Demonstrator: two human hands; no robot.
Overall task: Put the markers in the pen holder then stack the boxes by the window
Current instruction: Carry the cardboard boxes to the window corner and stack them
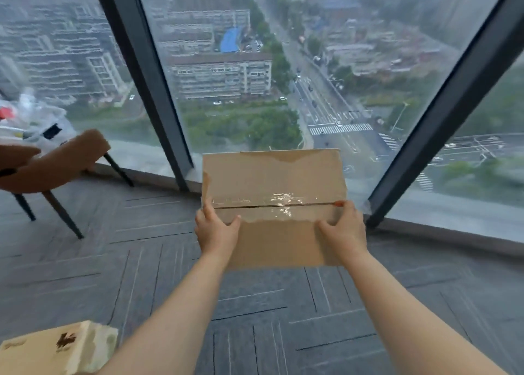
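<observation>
Both hands [279,230], cardboard box [273,182] between

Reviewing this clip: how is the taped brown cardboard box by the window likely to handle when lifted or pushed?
The cardboard box looks rigid: flat faces, flaps taped shut. Probably manageable in weight, since the left hand and right hand grip it only at the near edges. Its broad, flat shape should resist tipping and stack well.

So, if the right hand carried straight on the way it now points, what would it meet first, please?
The right hand already grips the cardboard box, pointing toward the window. Going on, box and hand would likely first meet the window glass just behind, though depth is unclear.
</observation>
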